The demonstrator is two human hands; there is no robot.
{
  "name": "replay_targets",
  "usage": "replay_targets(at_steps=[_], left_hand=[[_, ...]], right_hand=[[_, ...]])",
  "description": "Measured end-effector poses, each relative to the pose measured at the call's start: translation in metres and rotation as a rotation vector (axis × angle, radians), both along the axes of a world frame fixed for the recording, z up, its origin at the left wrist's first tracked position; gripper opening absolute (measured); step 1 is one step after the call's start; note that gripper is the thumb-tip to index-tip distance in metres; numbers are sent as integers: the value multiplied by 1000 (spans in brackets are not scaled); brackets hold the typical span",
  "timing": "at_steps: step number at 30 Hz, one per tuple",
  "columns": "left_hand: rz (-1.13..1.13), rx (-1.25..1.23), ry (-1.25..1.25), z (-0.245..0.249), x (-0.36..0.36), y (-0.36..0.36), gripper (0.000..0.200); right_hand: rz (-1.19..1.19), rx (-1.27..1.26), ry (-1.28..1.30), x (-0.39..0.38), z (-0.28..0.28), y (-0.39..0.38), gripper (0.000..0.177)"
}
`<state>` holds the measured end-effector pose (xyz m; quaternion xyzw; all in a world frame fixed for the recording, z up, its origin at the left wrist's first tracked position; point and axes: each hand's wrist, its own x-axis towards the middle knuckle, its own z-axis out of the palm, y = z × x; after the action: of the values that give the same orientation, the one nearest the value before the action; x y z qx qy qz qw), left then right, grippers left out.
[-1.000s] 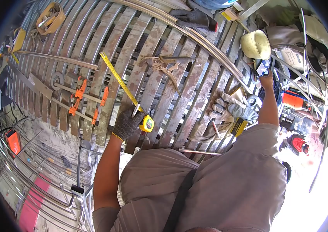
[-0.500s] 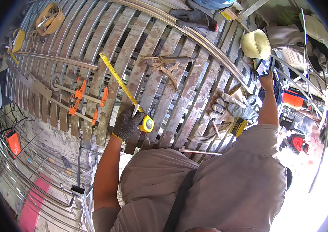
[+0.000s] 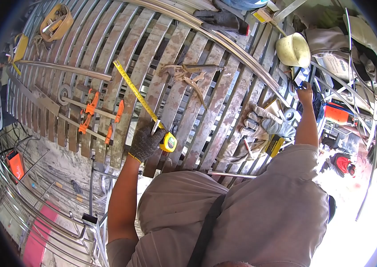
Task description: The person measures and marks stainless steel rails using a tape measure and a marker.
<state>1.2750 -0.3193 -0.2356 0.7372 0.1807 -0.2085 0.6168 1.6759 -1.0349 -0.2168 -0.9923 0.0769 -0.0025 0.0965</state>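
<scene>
My left hand (image 3: 146, 143), in a dark knit glove, rests on the slatted metal table (image 3: 170, 95). Its fingers are wrapped round a thin light-coloured stick or pen (image 3: 156, 127), beside a yellow tape measure (image 3: 169, 142). The tape's blade (image 3: 136, 92) is drawn out toward the upper left. My right hand (image 3: 304, 92) is bare and reaches to the far right; its closed fingers touch a small, dark and white item (image 3: 302, 76) below a cream bucket (image 3: 293, 50). Locking pliers (image 3: 188, 75) lie on the slats between my hands.
Orange clamps (image 3: 91, 109) and a long steel tube (image 3: 66, 70) lie left. Grey gloves (image 3: 259, 122) lie near my right arm. A dark glove (image 3: 221, 21) sits at the far edge, beside long metal rods (image 3: 241, 53). A tan bowl (image 3: 56, 22) stands upper left.
My right hand has shifted very slightly at the small item below the bucket. At the far left edge, a blue-grey shape has moved. My left hand and the tape stay put.
</scene>
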Motion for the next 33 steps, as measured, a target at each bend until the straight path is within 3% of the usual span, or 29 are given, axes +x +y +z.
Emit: replay_targets(at_steps=[4, 7, 10, 17, 26, 29, 33], left_hand=[[5, 12, 18, -5, -2, 0, 30], [10, 4, 45, 1, 0, 0, 30], [0, 14, 43, 5, 3, 0, 29], [-42, 36, 1, -4, -1, 2, 30], [-34, 30, -78, -8, -3, 2, 31], [-18, 34, 3, -2, 0, 1, 31], [-14, 22, -13, -4, -1, 2, 32]], right_hand=[[-58, 94, -78, -6, -6, 1, 65], [40, 169, -101, -5, -17, -14, 68], [-23, 250, -73, -22, 8, 28, 71], [68, 247, -111, -30, 5, 35, 76], [-24, 191, -32, -30, 12, 45, 84], [139, 136, -63, -20, 13, 42, 91], [63, 92, 61, -13, 32, 52, 99]])
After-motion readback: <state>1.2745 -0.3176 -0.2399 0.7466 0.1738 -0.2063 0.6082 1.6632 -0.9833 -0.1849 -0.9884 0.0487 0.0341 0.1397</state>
